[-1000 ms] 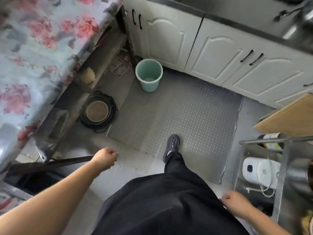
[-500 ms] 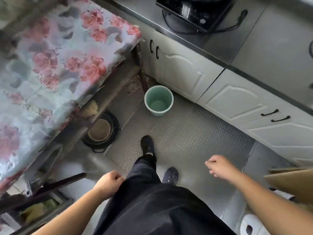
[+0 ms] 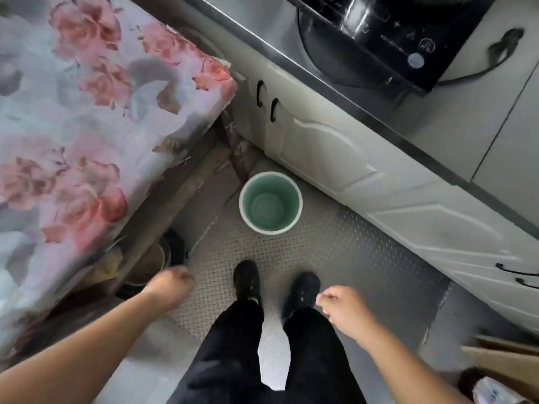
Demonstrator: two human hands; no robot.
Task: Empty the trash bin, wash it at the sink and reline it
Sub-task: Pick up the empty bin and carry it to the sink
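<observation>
A pale green trash bin (image 3: 270,203) stands upright on the metal floor plate (image 3: 335,252), close to the white cabinet doors (image 3: 326,153). Its inside looks bare, with no liner or rubbish visible. My two feet in black shoes (image 3: 246,278) stand just short of it. My left hand (image 3: 170,287) hangs low on the left with curled fingers and holds nothing. My right hand (image 3: 341,309) hangs on the right, loosely curled and also without anything in it. Both hands are well short of the bin.
A table with a rose-patterned cloth (image 3: 87,118) fills the left side, with a pot (image 3: 151,263) on the floor under it. A black induction cooker (image 3: 393,33) sits on the counter. Cardboard (image 3: 501,360) lies at the lower right.
I have stepped closer to the bin, so it sits nearer and more central in view. Both feet now stand side by side. My hands have swung forward at my sides.
</observation>
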